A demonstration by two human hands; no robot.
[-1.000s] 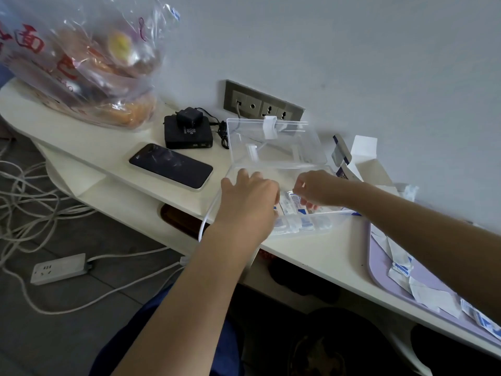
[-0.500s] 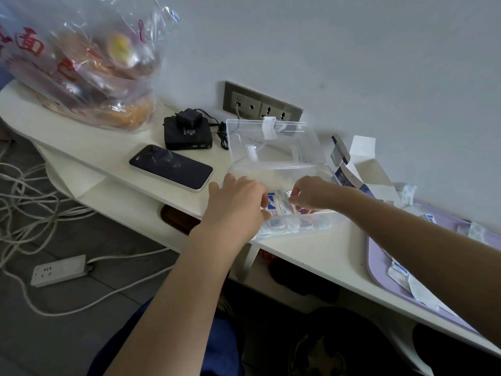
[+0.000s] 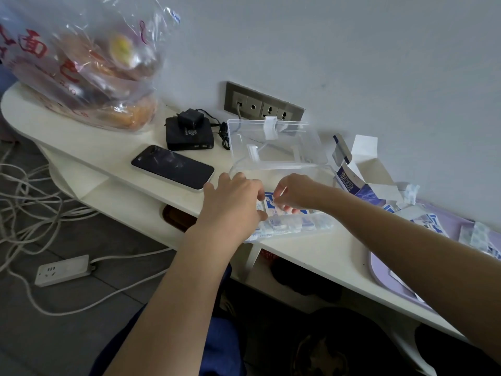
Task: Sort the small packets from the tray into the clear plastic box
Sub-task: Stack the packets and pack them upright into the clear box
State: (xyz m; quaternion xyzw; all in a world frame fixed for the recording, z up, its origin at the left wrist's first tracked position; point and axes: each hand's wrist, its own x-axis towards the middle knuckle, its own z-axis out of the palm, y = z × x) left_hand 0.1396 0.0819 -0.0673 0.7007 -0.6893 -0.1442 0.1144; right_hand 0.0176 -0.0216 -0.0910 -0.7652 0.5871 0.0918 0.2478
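The clear plastic box point(image 3: 306, 226) lies open on the white desk, its lid point(image 3: 273, 143) tipped back toward the wall. Several white-and-blue packets point(image 3: 287, 226) stand in a row inside it. My left hand point(image 3: 234, 204) rests over the box's left end, fingers curled down among the packets. My right hand point(image 3: 295, 192) hovers over the box's middle and pinches a small packet point(image 3: 271, 203) with blue print. More loose packets point(image 3: 431, 223) lie on the lilac tray point(image 3: 385, 270) at the right.
A black phone point(image 3: 173, 166) lies left of the box, with a black router and charger point(image 3: 188, 132) behind it. A bag of bread point(image 3: 81, 63) fills the far left. A torn carton point(image 3: 360, 172) sits right of the box. Cables and a power strip point(image 3: 63, 270) cover the floor.
Both hands have drawn slightly toward the box's front. My right hand has lifted a little and now pinches a packet above the row.
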